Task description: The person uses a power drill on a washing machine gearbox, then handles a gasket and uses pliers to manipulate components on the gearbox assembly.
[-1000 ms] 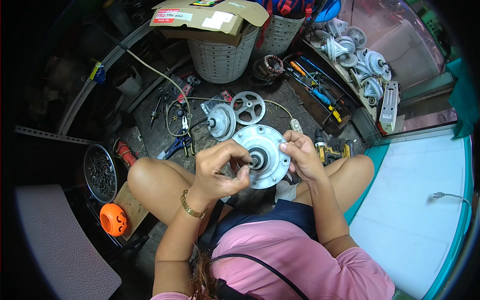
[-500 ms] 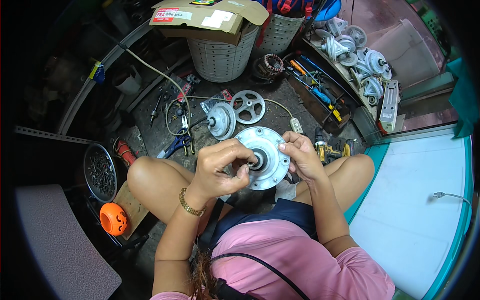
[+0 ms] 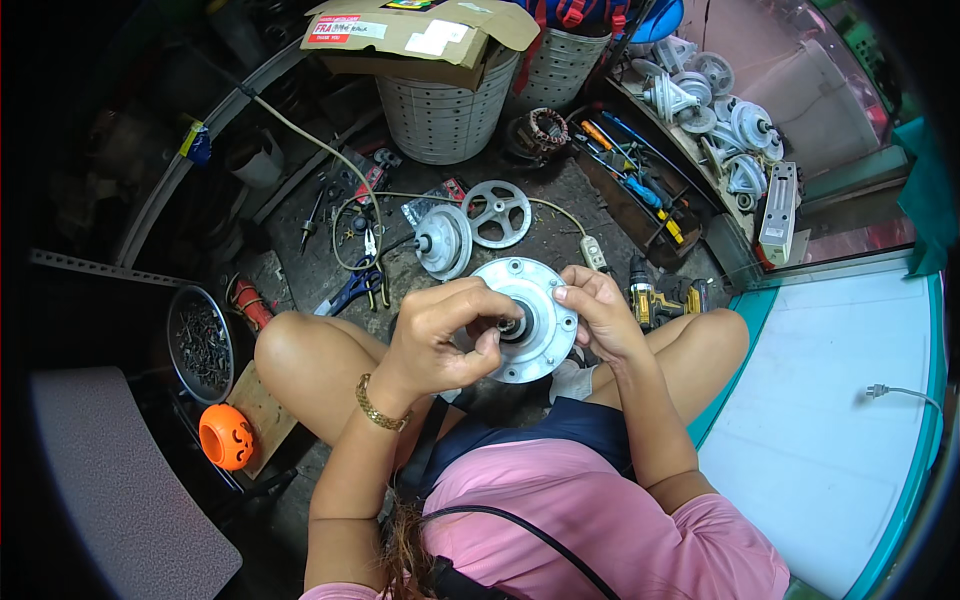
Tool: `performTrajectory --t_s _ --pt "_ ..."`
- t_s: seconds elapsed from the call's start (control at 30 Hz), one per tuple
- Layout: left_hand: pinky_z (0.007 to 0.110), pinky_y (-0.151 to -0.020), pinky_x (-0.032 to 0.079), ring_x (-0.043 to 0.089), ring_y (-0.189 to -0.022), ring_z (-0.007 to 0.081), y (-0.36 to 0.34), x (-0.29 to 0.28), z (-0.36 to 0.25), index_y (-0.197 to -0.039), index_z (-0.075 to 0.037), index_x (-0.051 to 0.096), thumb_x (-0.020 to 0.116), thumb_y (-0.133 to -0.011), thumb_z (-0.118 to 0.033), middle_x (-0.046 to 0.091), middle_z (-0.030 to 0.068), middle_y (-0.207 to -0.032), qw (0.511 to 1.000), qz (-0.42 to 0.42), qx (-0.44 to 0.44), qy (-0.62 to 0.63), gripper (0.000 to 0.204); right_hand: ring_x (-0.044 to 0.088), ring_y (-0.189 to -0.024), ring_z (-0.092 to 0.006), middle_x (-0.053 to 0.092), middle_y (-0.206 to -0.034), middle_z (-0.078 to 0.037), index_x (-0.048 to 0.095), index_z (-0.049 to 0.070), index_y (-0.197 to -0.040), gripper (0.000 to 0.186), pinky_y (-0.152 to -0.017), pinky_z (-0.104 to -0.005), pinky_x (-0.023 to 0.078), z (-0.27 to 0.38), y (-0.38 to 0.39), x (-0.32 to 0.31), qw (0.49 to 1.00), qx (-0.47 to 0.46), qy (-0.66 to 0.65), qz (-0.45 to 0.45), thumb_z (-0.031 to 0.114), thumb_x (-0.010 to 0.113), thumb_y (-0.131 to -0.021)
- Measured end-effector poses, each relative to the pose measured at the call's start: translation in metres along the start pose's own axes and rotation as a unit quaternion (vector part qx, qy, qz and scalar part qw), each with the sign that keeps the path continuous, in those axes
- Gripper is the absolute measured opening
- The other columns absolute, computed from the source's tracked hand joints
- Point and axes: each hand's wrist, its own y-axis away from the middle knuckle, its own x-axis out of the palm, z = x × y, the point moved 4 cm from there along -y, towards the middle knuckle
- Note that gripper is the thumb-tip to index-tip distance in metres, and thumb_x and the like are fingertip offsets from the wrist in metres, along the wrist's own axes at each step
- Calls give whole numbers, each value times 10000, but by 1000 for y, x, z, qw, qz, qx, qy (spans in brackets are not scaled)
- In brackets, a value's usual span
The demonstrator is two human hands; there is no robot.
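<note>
A round silver metal flange (image 3: pixel 546 347) with bolt holes near its rim is held above my lap, its face toward me. My right hand (image 3: pixel 602 315) pinches its right edge, thumb on top near a hole. My left hand (image 3: pixel 446 330) is curled at the centre, index fingertip and thumb at the dark raised hub (image 3: pixel 519 322). The hand covers the flange's left side, and whether a small part sits between those fingers is hidden. Just beyond lie a stepped metal pulley (image 3: pixel 444 243) and a spoked metal wheel (image 3: pixel 497 214).
Blue-handled pliers (image 3: pixel 352 287) and a yellow-black cordless drill (image 3: pixel 655 304) lie on the floor. A pan of screws (image 3: pixel 200 345) and an orange pumpkin bucket (image 3: pixel 226 438) stand left. A tool tray (image 3: pixel 612 190) is at far right, beside a cord with a socket (image 3: pixel 592 250).
The flange has tilted and turned slightly between my hands. My left index finger has shifted a little over the hub; my right hand stays at the edge.
</note>
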Motion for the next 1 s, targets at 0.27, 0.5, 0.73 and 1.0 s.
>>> performTrajectory --t_s 0.27,0.5,0.73,1.0 --pt "269 -524 475 605 -585 164 -4 -2 2 -836 -32 701 610 -668 60 651 74 -736 996 69 43 -33 212 486 -409 -23 631 -669 9 607 40 -956 181 -369 -173 367 -4 -3 -2 1000 5 17 -1 168 734 -944" --pt "281 -540 478 600 -590 169 2 5 8 -869 -29 689 606 -669 71 646 81 -757 999 34 -6 1 238 488 -408 -37 622 -657 2 607 39 -950 184 -361 -185 363 -20 -11 -10 999 29 -17 5 178 727 -951" --pt "277 -593 495 603 -625 165 8 15 53 -911 -27 674 618 -735 31 624 67 -781 999 42 -16 -6 194 492 -432 -63 618 -674 -9 579 62 -947 170 -389 -202 384 -46 -22 -34 997 57 -60 1 177 703 -963" --pt "465 -932 485 528 -1158 248 59 23 260 -1394 -72 499 615 -917 -296 540 99 -1272 692 -409 -485 343 540 642 -548 -151 683 -724 -71 637 9 -960 245 -482 -300 481 -128 -127 -139 954 6 277 -114 231 737 -937"
